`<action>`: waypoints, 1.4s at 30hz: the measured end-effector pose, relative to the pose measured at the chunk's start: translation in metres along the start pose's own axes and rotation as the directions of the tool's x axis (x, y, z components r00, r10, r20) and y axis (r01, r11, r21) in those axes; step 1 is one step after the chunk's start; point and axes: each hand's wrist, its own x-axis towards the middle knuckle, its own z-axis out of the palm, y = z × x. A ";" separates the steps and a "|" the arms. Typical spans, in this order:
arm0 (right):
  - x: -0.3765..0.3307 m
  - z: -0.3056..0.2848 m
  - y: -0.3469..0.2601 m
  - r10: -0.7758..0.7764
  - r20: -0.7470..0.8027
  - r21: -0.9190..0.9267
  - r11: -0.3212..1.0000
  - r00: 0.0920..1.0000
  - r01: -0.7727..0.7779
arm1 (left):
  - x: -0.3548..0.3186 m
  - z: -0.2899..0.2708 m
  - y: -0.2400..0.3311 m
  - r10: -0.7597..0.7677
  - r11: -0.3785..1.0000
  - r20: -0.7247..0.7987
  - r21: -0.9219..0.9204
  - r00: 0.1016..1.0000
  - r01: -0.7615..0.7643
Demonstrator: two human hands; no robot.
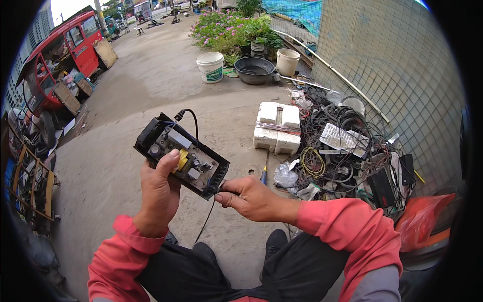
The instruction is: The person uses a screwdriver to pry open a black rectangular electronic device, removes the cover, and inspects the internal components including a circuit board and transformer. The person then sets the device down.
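My left hand (156,194) grips an opened black charger case (150,135), tilted, with its circuit board (205,162) facing up. The left thumb presses beside a yellow-wrapped transformer (182,160). A thick black cable (195,126) loops out of the case's far end. At the near right corner, my right hand (259,199) is closed, thumb and forefinger pinching a thin black cord (205,224) against the case; the cord hangs toward the ground. Just beyond the right hand, a screwdriver (264,173) with a blue handle stands against a white foam block (276,128).
A heap of tangled cables (342,166) and scrap lies right of the foam, along a wire mesh fence (402,100). A white bucket (210,68), a black basin (254,70) and flowering plants (226,32) stand ahead. A red vehicle (75,48) is at far left.
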 end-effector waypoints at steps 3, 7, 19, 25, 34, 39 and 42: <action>0.000 -0.001 -0.001 0.035 0.031 0.063 0.997 0.999 -0.037 | 0.001 -0.002 0.002 -0.020 1.000 -0.002 -0.008 1.000 0.020; -0.001 -0.007 -0.005 0.054 0.101 -0.015 0.999 0.993 -0.052 | 0.002 -0.007 0.003 -0.033 0.999 0.002 0.000 0.999 0.033; -0.008 -0.013 0.039 0.112 0.232 -0.306 0.951 0.966 -0.036 | 0.004 -0.015 0.024 -0.050 0.994 0.114 -0.091 0.992 0.060; -0.001 -0.010 0.048 0.131 0.099 -0.397 0.914 0.986 -0.082 | -0.019 0.009 0.048 -0.027 0.997 0.260 -0.067 0.965 0.046; 0.027 0.002 0.060 0.070 -0.115 -0.378 0.919 0.991 -0.109 | -0.042 0.055 0.074 -0.012 0.994 0.310 -0.098 0.951 0.045; 0.041 0.000 0.059 0.025 -0.031 -0.110 0.994 0.999 -0.028 | -0.033 0.085 0.091 0.036 0.969 0.366 -0.239 0.930 0.056; 0.045 0.010 0.064 -0.032 0.012 -0.138 0.990 0.999 0.034 | -0.024 0.101 0.106 0.085 0.945 0.448 -0.321 0.890 0.071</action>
